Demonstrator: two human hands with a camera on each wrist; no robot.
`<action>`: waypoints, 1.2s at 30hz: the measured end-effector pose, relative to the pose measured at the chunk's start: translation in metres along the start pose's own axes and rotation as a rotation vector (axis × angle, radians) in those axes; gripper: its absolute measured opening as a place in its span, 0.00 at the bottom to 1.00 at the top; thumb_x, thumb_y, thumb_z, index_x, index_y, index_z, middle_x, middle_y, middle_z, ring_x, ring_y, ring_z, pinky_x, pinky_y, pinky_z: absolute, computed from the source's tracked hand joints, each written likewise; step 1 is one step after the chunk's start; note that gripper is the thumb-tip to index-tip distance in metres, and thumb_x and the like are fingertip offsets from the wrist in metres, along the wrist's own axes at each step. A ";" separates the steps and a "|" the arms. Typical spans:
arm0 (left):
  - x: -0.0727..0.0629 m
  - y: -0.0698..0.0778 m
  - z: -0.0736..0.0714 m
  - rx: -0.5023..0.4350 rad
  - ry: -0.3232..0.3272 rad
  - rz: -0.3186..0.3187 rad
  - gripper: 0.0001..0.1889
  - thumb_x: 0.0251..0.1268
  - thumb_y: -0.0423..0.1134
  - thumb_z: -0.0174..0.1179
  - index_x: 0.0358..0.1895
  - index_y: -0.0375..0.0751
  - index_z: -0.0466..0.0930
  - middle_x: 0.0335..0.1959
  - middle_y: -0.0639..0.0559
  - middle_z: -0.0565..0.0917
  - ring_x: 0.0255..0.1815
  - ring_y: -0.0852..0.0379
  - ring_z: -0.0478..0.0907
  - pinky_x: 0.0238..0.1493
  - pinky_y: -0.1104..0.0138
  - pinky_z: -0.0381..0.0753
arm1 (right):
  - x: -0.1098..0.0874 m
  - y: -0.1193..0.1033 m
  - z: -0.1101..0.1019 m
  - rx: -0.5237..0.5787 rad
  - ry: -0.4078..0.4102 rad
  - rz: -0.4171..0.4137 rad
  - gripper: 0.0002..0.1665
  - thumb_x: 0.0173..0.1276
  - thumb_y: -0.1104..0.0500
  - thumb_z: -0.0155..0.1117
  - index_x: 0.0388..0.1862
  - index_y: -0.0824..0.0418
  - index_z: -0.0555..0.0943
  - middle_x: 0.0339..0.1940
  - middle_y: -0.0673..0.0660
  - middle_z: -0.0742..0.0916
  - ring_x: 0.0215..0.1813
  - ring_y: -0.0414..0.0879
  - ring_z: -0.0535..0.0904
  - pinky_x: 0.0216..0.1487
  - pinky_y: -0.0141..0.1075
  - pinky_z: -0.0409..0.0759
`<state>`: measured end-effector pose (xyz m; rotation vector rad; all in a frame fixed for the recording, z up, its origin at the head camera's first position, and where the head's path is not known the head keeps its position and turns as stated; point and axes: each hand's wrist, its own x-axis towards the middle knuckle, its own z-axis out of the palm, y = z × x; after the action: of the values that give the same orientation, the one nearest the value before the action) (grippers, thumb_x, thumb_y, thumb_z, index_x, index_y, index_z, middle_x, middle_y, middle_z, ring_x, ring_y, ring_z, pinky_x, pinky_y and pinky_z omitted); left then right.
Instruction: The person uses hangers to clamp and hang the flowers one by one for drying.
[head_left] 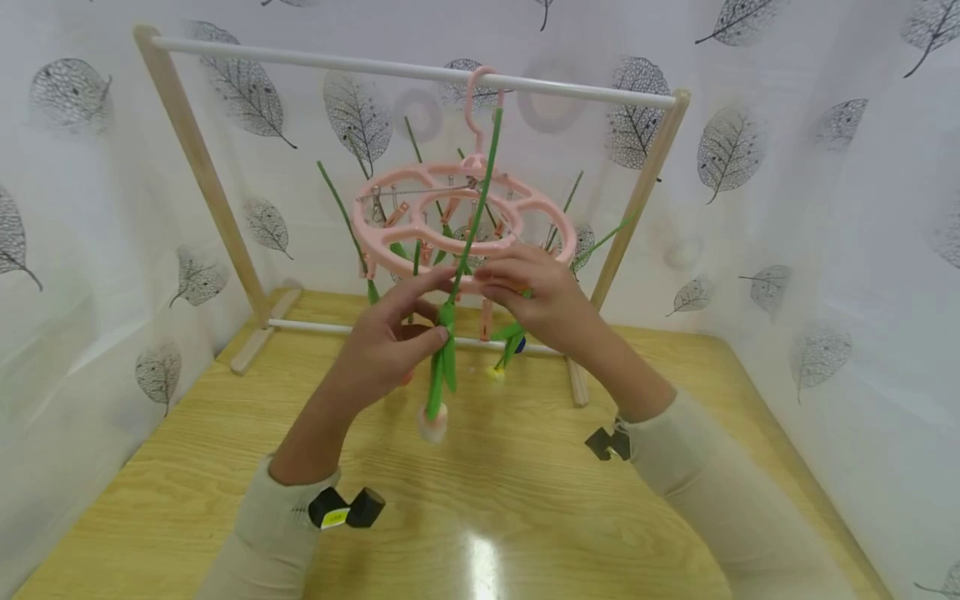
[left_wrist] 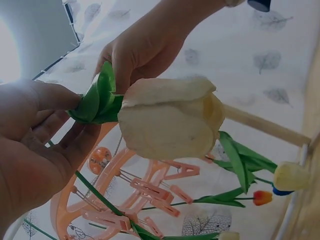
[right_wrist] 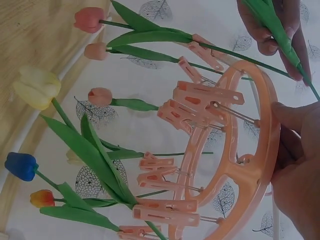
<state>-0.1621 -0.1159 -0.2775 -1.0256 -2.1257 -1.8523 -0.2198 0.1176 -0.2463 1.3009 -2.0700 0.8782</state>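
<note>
My left hand [head_left: 386, 342] pinches an artificial tulip at its green leaves, between thumb and fingers. The cream tulip [left_wrist: 167, 120] hangs bloom down, and its long stem rises in front of a pink round clip hanger [right_wrist: 265, 130]. My right hand [head_left: 536, 292] grips the front rim of that hanger, thumb on one side and fingers behind, as the right wrist view shows. Pink clothespins [right_wrist: 170, 212] dangle from the hanger. Several hold other tulips upside down, among them a blue tulip [right_wrist: 21, 166], a yellow tulip [right_wrist: 36, 87] and a red tulip [right_wrist: 89, 20].
The hanger hooks over a white bar [head_left: 315, 58] of a rack with wooden legs [head_left: 202, 175]. It stands on a wood-grain table [head_left: 450, 508]. White curtains printed with leaves [head_left: 731, 162] enclose the back and sides.
</note>
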 end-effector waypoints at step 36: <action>0.008 -0.070 0.058 -0.016 -0.402 -0.267 0.31 0.74 0.32 0.56 0.74 0.66 0.67 0.71 0.61 0.71 0.52 0.49 0.74 0.45 0.58 0.80 | -0.051 -0.005 -0.083 0.156 0.380 0.430 0.10 0.72 0.69 0.62 0.49 0.69 0.86 0.45 0.56 0.88 0.47 0.41 0.84 0.51 0.26 0.82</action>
<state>-0.1893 -0.0598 -0.3441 -1.2620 -2.5904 -1.9068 -0.1870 0.2076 -0.2289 0.6879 -2.0250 1.3778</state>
